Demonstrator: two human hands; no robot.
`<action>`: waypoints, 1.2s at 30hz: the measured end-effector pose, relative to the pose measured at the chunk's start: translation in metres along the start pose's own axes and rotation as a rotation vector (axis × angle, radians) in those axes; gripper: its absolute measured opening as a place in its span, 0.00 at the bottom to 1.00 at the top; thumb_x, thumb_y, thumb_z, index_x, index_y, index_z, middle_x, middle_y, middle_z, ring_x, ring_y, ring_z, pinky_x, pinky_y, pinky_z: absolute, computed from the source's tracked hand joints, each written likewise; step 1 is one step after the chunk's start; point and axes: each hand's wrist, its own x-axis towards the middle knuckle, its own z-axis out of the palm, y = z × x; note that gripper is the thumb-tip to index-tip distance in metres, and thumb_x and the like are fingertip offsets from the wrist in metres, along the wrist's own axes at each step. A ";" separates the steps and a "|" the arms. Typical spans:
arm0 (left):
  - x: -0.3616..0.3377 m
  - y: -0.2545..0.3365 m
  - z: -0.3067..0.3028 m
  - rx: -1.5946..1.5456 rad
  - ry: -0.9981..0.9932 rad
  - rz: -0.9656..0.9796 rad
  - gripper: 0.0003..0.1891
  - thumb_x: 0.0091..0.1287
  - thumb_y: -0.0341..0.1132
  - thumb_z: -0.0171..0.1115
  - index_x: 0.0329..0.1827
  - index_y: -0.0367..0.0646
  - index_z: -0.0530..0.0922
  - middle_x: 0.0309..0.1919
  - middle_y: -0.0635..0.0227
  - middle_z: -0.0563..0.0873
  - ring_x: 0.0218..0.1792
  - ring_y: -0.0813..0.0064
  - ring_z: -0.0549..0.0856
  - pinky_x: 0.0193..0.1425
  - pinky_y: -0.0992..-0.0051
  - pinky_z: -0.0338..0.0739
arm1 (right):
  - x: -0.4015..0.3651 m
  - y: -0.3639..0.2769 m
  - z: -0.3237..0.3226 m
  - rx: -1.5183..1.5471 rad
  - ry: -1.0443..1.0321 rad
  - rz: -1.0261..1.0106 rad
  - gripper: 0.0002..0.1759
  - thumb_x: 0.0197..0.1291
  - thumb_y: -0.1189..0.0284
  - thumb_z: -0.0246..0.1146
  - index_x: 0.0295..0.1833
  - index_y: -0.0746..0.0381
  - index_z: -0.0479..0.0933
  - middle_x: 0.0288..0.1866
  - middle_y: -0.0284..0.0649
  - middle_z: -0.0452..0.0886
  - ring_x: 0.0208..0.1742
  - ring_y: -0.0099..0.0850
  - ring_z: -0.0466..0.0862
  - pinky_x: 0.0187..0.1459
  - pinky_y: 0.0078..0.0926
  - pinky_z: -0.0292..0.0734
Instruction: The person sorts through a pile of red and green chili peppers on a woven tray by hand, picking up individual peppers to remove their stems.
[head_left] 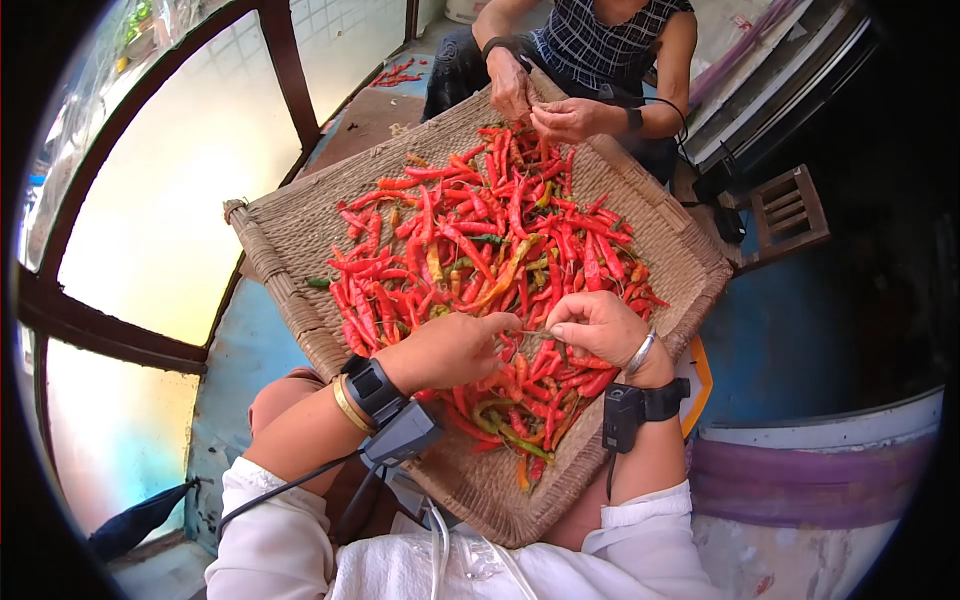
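A heap of red chili peppers [470, 240], with a few orange, yellow and green ones among them, lies on a woven tray [300, 215]. Over the near part of the heap, my left hand [450, 350] is closed, its fingers curled round what looks like a red chili pepper, mostly hidden. My right hand [598, 328] pinches thumb to forefinger just to its right. A thin pale stem [530, 332] spans the small gap between both hands, its ends hidden by my fingers.
Across the tray sits another person [610, 45], whose two hands [545, 108] meet over its far corner. A small wooden stool [790, 215] stands at right. Framed window panes [170, 180] rise at left. Cables hang from my wrist devices [400, 432].
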 end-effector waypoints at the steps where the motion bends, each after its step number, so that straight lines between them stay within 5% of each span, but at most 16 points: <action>1: 0.000 -0.002 0.000 -0.011 0.013 -0.004 0.28 0.56 0.31 0.59 0.61 0.41 0.62 0.29 0.60 0.80 0.28 0.67 0.81 0.33 0.71 0.73 | 0.001 0.001 -0.001 0.041 0.036 -0.067 0.05 0.54 0.75 0.57 0.35 0.65 0.75 0.23 0.29 0.74 0.20 0.15 0.73 0.24 0.12 0.68; 5: 0.000 0.003 0.005 -0.241 0.380 -0.049 0.37 0.57 0.30 0.61 0.67 0.42 0.50 0.42 0.58 0.78 0.28 0.71 0.80 0.34 0.74 0.74 | 0.006 0.001 -0.009 0.130 0.233 -0.126 0.05 0.55 0.76 0.58 0.37 0.65 0.75 0.25 0.30 0.76 0.22 0.16 0.74 0.24 0.13 0.69; 7: 0.002 -0.001 0.000 -0.114 0.425 -0.065 0.35 0.57 0.31 0.62 0.66 0.41 0.53 0.41 0.58 0.78 0.31 0.71 0.81 0.36 0.74 0.75 | 0.016 0.006 -0.007 0.394 0.539 -0.296 0.07 0.55 0.75 0.59 0.39 0.65 0.75 0.25 0.30 0.76 0.24 0.16 0.75 0.24 0.12 0.69; 8: 0.001 -0.003 -0.002 -0.078 0.422 -0.030 0.26 0.56 0.32 0.62 0.58 0.40 0.65 0.39 0.58 0.79 0.34 0.67 0.81 0.37 0.71 0.76 | 0.023 0.003 -0.003 0.425 0.684 -0.329 0.09 0.53 0.74 0.61 0.41 0.64 0.75 0.24 0.32 0.77 0.25 0.20 0.77 0.26 0.17 0.71; 9: -0.001 -0.008 0.000 -0.074 0.420 -0.041 0.26 0.56 0.32 0.62 0.58 0.40 0.65 0.39 0.58 0.79 0.34 0.67 0.81 0.37 0.71 0.76 | 0.027 0.007 0.000 0.434 0.677 -0.327 0.09 0.53 0.74 0.61 0.41 0.64 0.75 0.24 0.32 0.77 0.25 0.20 0.77 0.26 0.17 0.71; 11: -0.001 -0.017 0.005 0.197 0.158 0.029 0.16 0.56 0.34 0.61 0.46 0.39 0.74 0.38 0.59 0.79 0.35 0.61 0.80 0.38 0.67 0.75 | 0.035 0.020 0.003 -0.360 0.730 -0.322 0.12 0.50 0.73 0.63 0.42 0.63 0.75 0.26 0.39 0.78 0.27 0.28 0.79 0.30 0.23 0.74; 13: -0.004 -0.007 0.007 0.180 0.115 -0.007 0.13 0.55 0.36 0.60 0.39 0.38 0.77 0.35 0.59 0.79 0.36 0.58 0.80 0.39 0.65 0.75 | 0.039 0.022 0.016 -0.415 0.401 -0.190 0.15 0.48 0.70 0.64 0.42 0.62 0.75 0.33 0.45 0.78 0.32 0.40 0.80 0.35 0.32 0.75; 16: -0.004 -0.002 0.009 0.281 0.112 -0.086 0.13 0.54 0.36 0.61 0.40 0.39 0.76 0.37 0.60 0.78 0.36 0.60 0.80 0.38 0.65 0.76 | 0.048 0.021 0.036 -0.619 0.326 -0.247 0.17 0.48 0.71 0.62 0.46 0.60 0.73 0.39 0.45 0.76 0.39 0.43 0.79 0.38 0.37 0.74; 18: 0.000 -0.003 0.008 0.372 0.256 -0.186 0.13 0.52 0.36 0.61 0.38 0.40 0.76 0.39 0.60 0.77 0.35 0.60 0.81 0.36 0.64 0.77 | 0.057 0.024 0.045 -0.745 0.363 -0.460 0.23 0.47 0.77 0.60 0.52 0.58 0.69 0.49 0.44 0.72 0.42 0.43 0.78 0.40 0.36 0.75; 22: 0.002 -0.010 0.010 0.404 0.177 -0.216 0.14 0.51 0.38 0.61 0.38 0.40 0.75 0.39 0.59 0.75 0.32 0.58 0.81 0.34 0.63 0.77 | 0.075 0.052 0.050 -0.848 0.225 -0.336 0.27 0.46 0.80 0.56 0.56 0.56 0.64 0.54 0.43 0.66 0.44 0.46 0.76 0.41 0.40 0.74; 27: 0.003 -0.001 0.008 0.323 0.183 -0.202 0.15 0.53 0.40 0.61 0.39 0.40 0.75 0.38 0.57 0.76 0.33 0.57 0.81 0.34 0.62 0.77 | 0.073 0.049 0.053 -0.910 0.399 -0.442 0.04 0.47 0.75 0.58 0.30 0.60 0.70 0.32 0.43 0.69 0.30 0.44 0.77 0.29 0.41 0.73; 31: 0.004 -0.005 0.007 0.238 0.402 -0.147 0.16 0.55 0.40 0.60 0.42 0.40 0.74 0.34 0.53 0.79 0.33 0.56 0.81 0.34 0.62 0.75 | 0.058 0.024 0.053 -0.824 0.506 -0.518 0.05 0.47 0.74 0.59 0.31 0.59 0.70 0.30 0.42 0.70 0.28 0.42 0.77 0.28 0.38 0.73; 36: 0.004 -0.006 0.003 0.161 0.281 -0.181 0.12 0.57 0.40 0.57 0.37 0.40 0.76 0.24 0.54 0.80 0.29 0.54 0.80 0.33 0.60 0.74 | 0.040 0.007 0.052 -0.778 0.501 -0.562 0.05 0.47 0.74 0.60 0.32 0.59 0.71 0.30 0.41 0.72 0.29 0.41 0.78 0.29 0.36 0.74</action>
